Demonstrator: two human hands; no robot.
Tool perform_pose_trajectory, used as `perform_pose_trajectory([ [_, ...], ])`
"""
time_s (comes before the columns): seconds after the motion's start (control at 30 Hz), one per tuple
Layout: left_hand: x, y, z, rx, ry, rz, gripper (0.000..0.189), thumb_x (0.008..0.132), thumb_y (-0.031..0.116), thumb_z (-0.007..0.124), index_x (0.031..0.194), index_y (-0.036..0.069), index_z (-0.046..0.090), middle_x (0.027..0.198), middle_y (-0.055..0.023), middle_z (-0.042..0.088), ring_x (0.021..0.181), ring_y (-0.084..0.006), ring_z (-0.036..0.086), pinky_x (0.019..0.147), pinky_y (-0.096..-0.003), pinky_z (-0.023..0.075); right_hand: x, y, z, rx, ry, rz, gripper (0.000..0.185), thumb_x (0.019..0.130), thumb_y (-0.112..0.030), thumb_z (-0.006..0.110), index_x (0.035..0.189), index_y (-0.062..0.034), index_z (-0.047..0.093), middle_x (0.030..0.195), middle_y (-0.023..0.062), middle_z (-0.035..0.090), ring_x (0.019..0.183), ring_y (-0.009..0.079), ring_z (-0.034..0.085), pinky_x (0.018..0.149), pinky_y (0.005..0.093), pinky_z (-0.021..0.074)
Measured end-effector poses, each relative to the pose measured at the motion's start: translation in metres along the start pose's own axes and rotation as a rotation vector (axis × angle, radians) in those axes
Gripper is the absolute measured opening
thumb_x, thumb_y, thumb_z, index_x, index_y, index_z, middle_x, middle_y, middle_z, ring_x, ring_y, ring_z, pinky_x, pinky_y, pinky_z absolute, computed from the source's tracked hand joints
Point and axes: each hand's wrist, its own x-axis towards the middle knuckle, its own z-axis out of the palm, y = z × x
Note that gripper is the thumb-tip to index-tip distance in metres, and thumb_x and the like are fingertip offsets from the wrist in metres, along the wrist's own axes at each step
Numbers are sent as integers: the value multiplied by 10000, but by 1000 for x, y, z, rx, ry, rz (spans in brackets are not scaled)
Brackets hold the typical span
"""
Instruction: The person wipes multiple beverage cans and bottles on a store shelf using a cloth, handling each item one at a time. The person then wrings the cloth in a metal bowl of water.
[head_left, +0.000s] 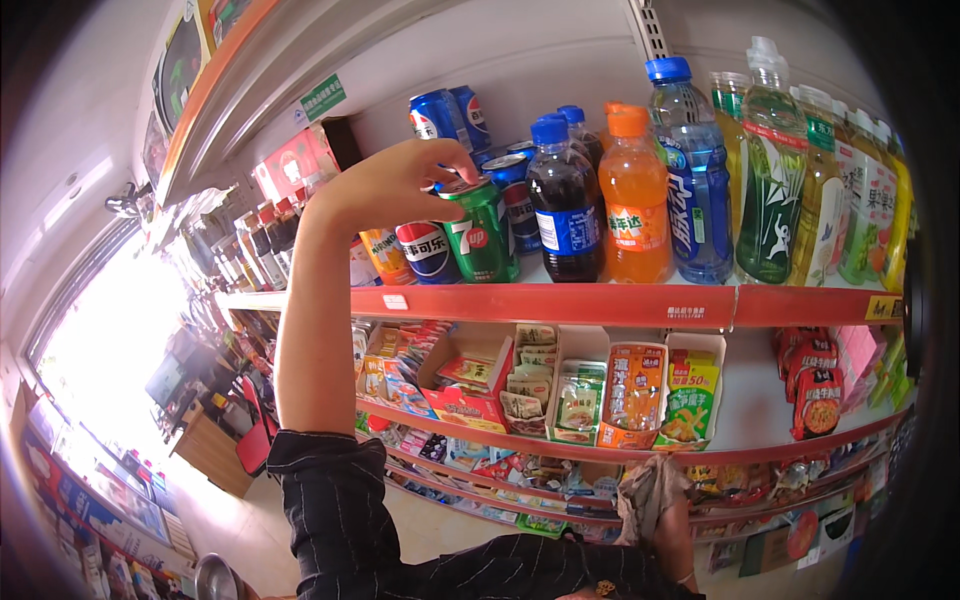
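My left hand (409, 184) reaches over the top shelf, its fingers at the rim of a green 7UP can (476, 236) that stands upright at the shelf's front; whether they grip it is not plain. Beside that can are a Pepsi can (427, 251), an orange Mirinda can (388, 255) and more blue cans behind. A cola bottle with a blue cap (564, 210) stands to the right of the green can. Low at the right, my right hand (660, 487) holds a crumpled grey-brown cloth (639, 491) in front of the lower shelves, its fingers mostly hidden by the cloth.
An orange soda bottle (636, 202), a large blue drink bottle (694, 180) and several tea bottles line the top shelf. Its red front edge (547, 301) runs above boxes of packaged snacks (634, 390). A red chair (257, 427) stands at the left near a wooden desk (214, 450).
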Motion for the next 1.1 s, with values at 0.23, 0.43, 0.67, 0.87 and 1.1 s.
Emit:
perform_pose_trajectory([
  [0.23,41,15,10,259,87,-173,462,825,402,685,1097,30,662,1103,-129,691,1050,-261,655,891,-375,508,-6,-4,13,-205,67,-96,318,1039,-380,470,1137,-111,607,1039,47,671,950,199,649,870,358,536],
  [0.43,94,14,27,427,-105,-376,505,778,358,686,1088,-41,695,1100,-207,698,995,-350,678,814,-411,541,-6,-11,8,-127,59,-43,303,1035,-379,478,1108,-117,611,1038,41,663,948,197,643,866,355,534],
  [0.67,103,-1,33,387,-33,-291,470,724,259,747,1085,-38,695,1116,-219,691,1012,-350,677,846,-407,545,-21,-3,0,-444,39,-399,337,1034,-337,493,1255,-86,542,1170,66,613,1076,196,605,973,371,489],
  [0.87,68,-6,7,273,549,-129,594,710,390,833,1146,31,650,968,-204,694,905,-292,684,786,-362,533,-19,-2,-13,-243,14,-171,439,990,-292,527,1346,-46,452,1283,101,546,1183,203,538,1027,377,440],
  [1.1,3,22,-15,-333,942,222,370,874,216,749,1178,43,628,1008,-102,680,920,-142,664,753,-259,535,-26,-5,17,-156,-57,-130,491,853,-324,606,1248,-52,500,1183,94,565,1114,224,547,986,365,440],
])
